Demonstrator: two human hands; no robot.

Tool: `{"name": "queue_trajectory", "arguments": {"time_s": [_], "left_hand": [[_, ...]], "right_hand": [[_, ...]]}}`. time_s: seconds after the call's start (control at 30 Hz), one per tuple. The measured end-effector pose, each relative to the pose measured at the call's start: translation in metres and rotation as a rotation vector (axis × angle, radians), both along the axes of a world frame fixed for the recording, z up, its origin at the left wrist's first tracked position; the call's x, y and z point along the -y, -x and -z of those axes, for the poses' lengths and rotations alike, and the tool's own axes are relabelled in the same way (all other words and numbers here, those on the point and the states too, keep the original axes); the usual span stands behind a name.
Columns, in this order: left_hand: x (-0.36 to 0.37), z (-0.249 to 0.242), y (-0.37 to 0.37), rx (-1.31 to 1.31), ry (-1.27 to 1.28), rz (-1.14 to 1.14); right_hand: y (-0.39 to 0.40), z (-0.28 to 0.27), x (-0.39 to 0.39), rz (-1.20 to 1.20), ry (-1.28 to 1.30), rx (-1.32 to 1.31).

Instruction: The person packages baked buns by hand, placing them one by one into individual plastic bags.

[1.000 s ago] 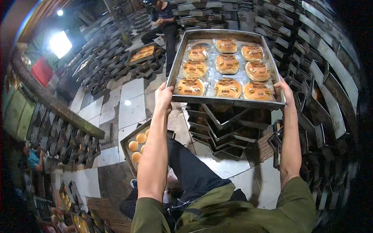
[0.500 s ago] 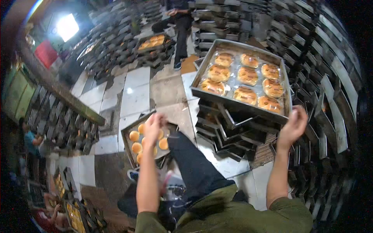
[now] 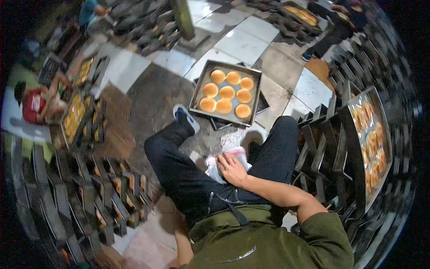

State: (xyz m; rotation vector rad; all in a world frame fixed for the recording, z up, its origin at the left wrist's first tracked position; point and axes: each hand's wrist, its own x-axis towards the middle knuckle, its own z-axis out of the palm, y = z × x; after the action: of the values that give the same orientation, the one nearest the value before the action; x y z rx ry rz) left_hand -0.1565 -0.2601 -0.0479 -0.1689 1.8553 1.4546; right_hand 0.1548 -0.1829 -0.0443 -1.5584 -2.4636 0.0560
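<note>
My right hand [image 3: 232,169] lies across a stack of clear plastic bags [image 3: 242,158] with pink edging, between my thighs. Its fingers are stretched out and slightly apart on the plastic. At the bottom, my left forearm [image 3: 182,249] reaches down beside my hip; the hand is lost in dark blur, near a pale pinkish sheet [image 3: 150,240]. In front of my knees, a metal tray [image 3: 197,101] holds several round golden buns [image 3: 227,93] in rows. To my right, another tray [image 3: 384,121] holds several buns wrapped in printed clear plastic [image 3: 371,148], on top of a stack of trays.
Stacked metal trays [image 3: 58,201] stand at lower left, with more stacks [image 3: 322,143] on the right. A person in red [image 3: 36,105] sits at left beside bun trays. Other people are at the upper left and upper right. A post [image 3: 181,20] rises at the top.
My view has turned right-to-left and downward. My right hand has left the tray of wrapped buns and come to the plastic bags. My left hand has dropped from above the bun tray to my side.
</note>
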Motion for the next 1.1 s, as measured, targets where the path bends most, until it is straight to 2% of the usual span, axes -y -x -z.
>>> {"name": "queue_trajectory", "arguments": {"time_s": [0.07, 0.13, 0.17, 0.2, 0.23, 0.27, 0.3, 0.33, 0.37, 0.43, 0.47, 0.5, 0.53, 0.6, 0.63, 0.67, 0.7, 0.73, 0.77, 0.87, 0.9, 0.93, 1.0, 1.07, 1.1], "left_hand": [[0.033, 0.018, 0.001, -0.244, 0.066, 0.117], [-0.028, 0.027, 0.004, -0.481, 0.132, 0.259], [-0.060, 0.034, 0.025, -0.593, 0.162, 0.334], [-0.042, 0.046, 0.029, -0.701, 0.202, 0.417], [-0.076, -0.001, 0.010, -0.663, -0.035, 0.301], [-0.104, -0.022, -0.001, -0.715, -0.275, 0.302], [-0.130, -0.048, -0.012, -0.516, -0.297, 0.436], [-0.151, -0.082, -0.048, -0.667, -0.382, 0.576], [-0.161, -0.091, -0.068, -0.559, -0.581, 0.820], [-0.177, -0.059, -0.109, -0.788, -0.799, 1.232], [-0.171, -0.048, -0.132, -0.625, -0.768, 1.311], [-0.166, -0.046, -0.151, -0.600, -0.598, 1.420], [-0.162, -0.030, -0.160, -0.454, -0.584, 1.524], [-0.165, -0.052, -0.164, 0.095, -0.406, 1.680], [-0.166, -0.046, -0.163, 0.231, -0.355, 1.607], [-0.179, -0.054, -0.155, -0.480, -0.562, 1.803], [-0.183, -0.063, -0.153, -0.254, -0.526, 1.735], [-0.189, -0.073, -0.153, -0.038, -0.486, 1.657], [-0.195, -0.094, -0.159, 0.249, -0.378, 1.457], [-0.224, -0.094, -0.151, 0.644, -0.454, 1.084], [-0.232, -0.101, -0.150, 0.563, -0.338, 1.106], [-0.245, -0.100, -0.148, 0.559, -0.336, 1.102], [-0.266, -0.090, -0.143, 0.231, -0.319, 1.052], [-0.288, -0.071, -0.134, 0.150, -0.355, 0.954], [-0.300, -0.065, -0.127, 0.021, -0.267, 0.949]], "right_hand": [[0.001, -0.010, 0.001, -0.190, -0.058, -0.002], [0.002, -0.031, -0.004, -0.230, -0.081, -0.064], [0.005, -0.036, -0.006, -0.172, -0.020, -0.042], [0.007, -0.039, -0.012, -0.203, 0.000, -0.042], [0.009, -0.042, -0.019, -0.050, 0.288, -0.083], [0.011, -0.044, -0.025, 0.113, 0.565, -0.115], [0.007, -0.046, -0.029, 0.017, 0.476, -0.139], [0.003, -0.054, -0.038, -0.115, 0.500, -0.090], [0.000, -0.055, -0.041, -0.156, 0.477, -0.086], [-0.004, -0.062, -0.050, -0.194, 0.455, -0.073], [-0.005, -0.071, -0.058, -0.180, 0.134, -0.079], [-0.006, -0.078, -0.067, -0.163, -0.185, -0.088], [-0.013, -0.081, -0.074, -0.157, -0.180, -0.087], [-0.033, -0.086, -0.090, -0.065, 0.397, -0.357], [-0.040, -0.112, -0.104, 0.100, 0.431, -0.530], [-0.052, -0.123, -0.118, 0.109, 0.330, -0.621], [-0.056, -0.147, -0.132, 0.163, 0.390, -0.783], [-0.065, -0.165, -0.147, 0.218, 0.682, -0.959], [-0.072, -0.167, -0.160, 0.135, 0.527, -0.915], [-0.075, -0.171, -0.200, 0.341, 0.485, -1.221], [-0.077, -0.167, -0.212, 0.378, 0.492, -1.107], [-0.072, -0.166, -0.221, 0.275, 0.429, -1.067], [-0.074, -0.150, -0.247, 0.171, 0.327, -0.795], [-0.069, -0.131, -0.277, 0.382, 0.369, -0.882], [-0.065, -0.132, -0.287, 0.264, 0.308, -0.624]]}}
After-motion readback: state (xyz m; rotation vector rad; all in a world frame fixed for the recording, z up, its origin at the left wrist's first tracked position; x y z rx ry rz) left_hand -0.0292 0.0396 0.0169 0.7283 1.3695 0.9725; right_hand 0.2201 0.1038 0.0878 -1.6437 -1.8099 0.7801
